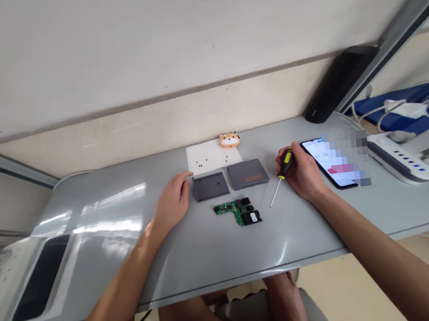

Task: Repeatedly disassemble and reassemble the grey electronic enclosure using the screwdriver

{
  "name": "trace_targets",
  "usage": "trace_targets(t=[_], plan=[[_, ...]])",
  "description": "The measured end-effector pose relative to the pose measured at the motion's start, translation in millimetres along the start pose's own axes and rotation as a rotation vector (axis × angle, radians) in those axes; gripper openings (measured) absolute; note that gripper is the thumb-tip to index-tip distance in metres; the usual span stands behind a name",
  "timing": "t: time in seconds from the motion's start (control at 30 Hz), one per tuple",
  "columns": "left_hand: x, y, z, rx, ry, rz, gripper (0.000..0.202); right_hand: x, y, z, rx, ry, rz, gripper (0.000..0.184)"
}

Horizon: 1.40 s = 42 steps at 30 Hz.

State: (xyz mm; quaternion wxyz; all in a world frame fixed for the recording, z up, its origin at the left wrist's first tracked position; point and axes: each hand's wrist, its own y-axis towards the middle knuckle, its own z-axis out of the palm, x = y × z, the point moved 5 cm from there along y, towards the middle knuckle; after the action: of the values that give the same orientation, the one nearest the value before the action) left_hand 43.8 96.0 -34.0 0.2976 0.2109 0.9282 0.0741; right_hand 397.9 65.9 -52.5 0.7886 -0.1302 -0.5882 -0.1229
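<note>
My right hand [303, 170] is closed around a screwdriver [286, 162] with a black and yellow handle; its metal shaft points down toward the table. My left hand [173, 199] rests on the table with fingers stretched forward, the fingertips at the corner of an open dark grey casing half [210, 187]. Beside that half is a second grey casing piece [248, 173] with slots along its front edge. In front of both lies a green circuit board [230, 208] with black connectors. Several small dark screws [200, 165] are spread on a white sheet of paper [209, 151].
An orange dog-faced case [230, 140] sits on the paper's back edge. Right of my right hand lies a lit phone [330, 163], then a white power strip [402, 158]. A black cylinder [339, 86] leans in the back corner. A dark-screened phone [43, 278] lies at left.
</note>
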Motion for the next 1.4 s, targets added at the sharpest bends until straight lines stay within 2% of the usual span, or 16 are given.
trace_targets(t=[0.13, 0.27, 0.37, 0.5, 0.67, 0.9, 1.03, 1.23, 1.4], plan=[[-7.8, -1.8, -0.3, 0.046, 0.027, 0.055, 0.042, -1.5, 0.5, -2.2, -0.01, -0.002, -0.003, 0.061], [-10.4, -2.9, -8.1, -0.021, 0.013, 0.055, 0.051, -1.1, -0.8, -1.4, -0.025, 0.003, 0.0, 0.062], [-5.0, -2.4, -13.5, -0.081, -0.007, -0.006, 0.06, 0.8, -2.8, 0.5, -0.044, 0.009, 0.005, 0.063], [1.8, -0.2, -14.7, -0.122, -0.018, -0.063, 0.054, 1.8, -4.2, 2.1, -0.058, 0.03, 0.023, 0.066], [-2.5, 0.9, -10.8, -0.066, -0.042, -0.04, 0.04, 0.2, -2.0, 0.3, -0.044, 0.042, 0.015, 0.064], [-20.1, -0.3, -9.0, 0.043, -0.004, 0.096, 0.034, -3.4, 0.9, -0.2, -0.026, 0.004, -0.018, 0.063], [-19.0, 1.1, -7.7, 0.037, 0.004, 0.126, 0.033, -2.5, 0.6, 1.6, -0.041, 0.042, 0.005, 0.065], [-12.5, 2.3, -3.9, 0.033, 0.002, 0.128, 0.033, 1.1, 3.6, -1.0, -0.049, 0.151, -0.004, 0.057], [-15.4, 0.1, -2.6, 0.042, -0.006, 0.186, 0.031, 0.3, 2.5, -2.5, -0.063, 0.184, 0.025, 0.057]])
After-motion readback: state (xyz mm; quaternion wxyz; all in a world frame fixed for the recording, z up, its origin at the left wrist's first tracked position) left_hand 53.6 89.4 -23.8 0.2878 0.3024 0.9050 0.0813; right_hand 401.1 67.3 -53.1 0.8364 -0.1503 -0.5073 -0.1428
